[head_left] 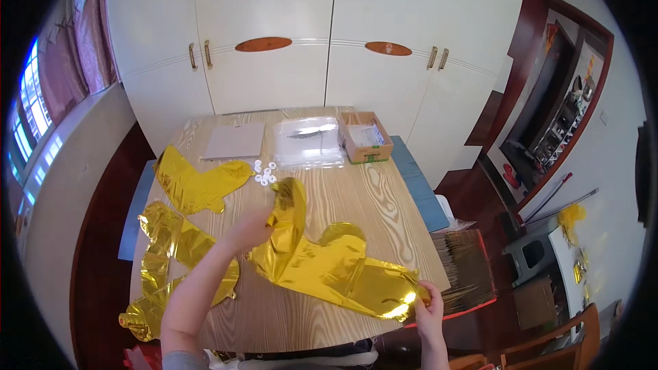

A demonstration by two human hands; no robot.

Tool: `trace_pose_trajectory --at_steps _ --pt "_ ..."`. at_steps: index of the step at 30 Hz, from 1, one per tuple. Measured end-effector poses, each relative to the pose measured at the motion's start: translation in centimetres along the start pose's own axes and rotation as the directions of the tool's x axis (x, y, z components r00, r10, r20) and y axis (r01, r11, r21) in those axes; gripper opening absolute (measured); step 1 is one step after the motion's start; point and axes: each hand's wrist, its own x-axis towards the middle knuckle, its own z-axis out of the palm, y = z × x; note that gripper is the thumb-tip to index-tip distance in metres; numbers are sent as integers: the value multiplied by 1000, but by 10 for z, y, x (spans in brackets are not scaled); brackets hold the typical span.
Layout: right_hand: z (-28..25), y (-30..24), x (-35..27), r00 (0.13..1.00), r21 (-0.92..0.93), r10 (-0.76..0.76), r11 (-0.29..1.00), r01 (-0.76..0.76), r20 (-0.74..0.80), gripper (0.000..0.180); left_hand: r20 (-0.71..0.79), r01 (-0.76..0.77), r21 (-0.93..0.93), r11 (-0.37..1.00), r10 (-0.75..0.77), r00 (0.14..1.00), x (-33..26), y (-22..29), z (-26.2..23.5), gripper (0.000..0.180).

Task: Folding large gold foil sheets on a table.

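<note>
Hands are stretching a flat gold foil balloon (322,264) across the wooden counter (370,192). Left hand (252,227) is pinching its upper end, right hand (428,305) is pinching the lower tip at the counter's near edge, likely keeping the foil taut and smooth. Two more gold foil balloons are lying at the left: one (195,183) farther back, one (168,260) nearer, partly under the forearm. Small white rings (264,173), roughly seven, are sitting clustered mid-counter. Behind them: one grey sheet (234,140), one clear plastic pack (308,138), one open cardboard box (365,137).
</note>
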Motion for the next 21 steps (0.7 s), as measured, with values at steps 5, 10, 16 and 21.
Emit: trace_pose_trajectory --at_steps 5,10,16,21 --pt "-13 -12 10 998 -42 -18 999 15 -67 41 169 230 -497 837 -166 971 14 -46 25 35" --pt "-68 -14 106 955 -393 -273 870 298 118 38 384 497 -784 372 -337 859 -18 4 56 37" --pt "-50 -34 228 947 -396 -48 901 178 316 55 357 431 -884 178 -337 871 -86 40 86 41" --pt "23 -42 302 904 -549 -122 758 351 410 60 514 495 -852 -169 -449 731 -140 104 118 33"
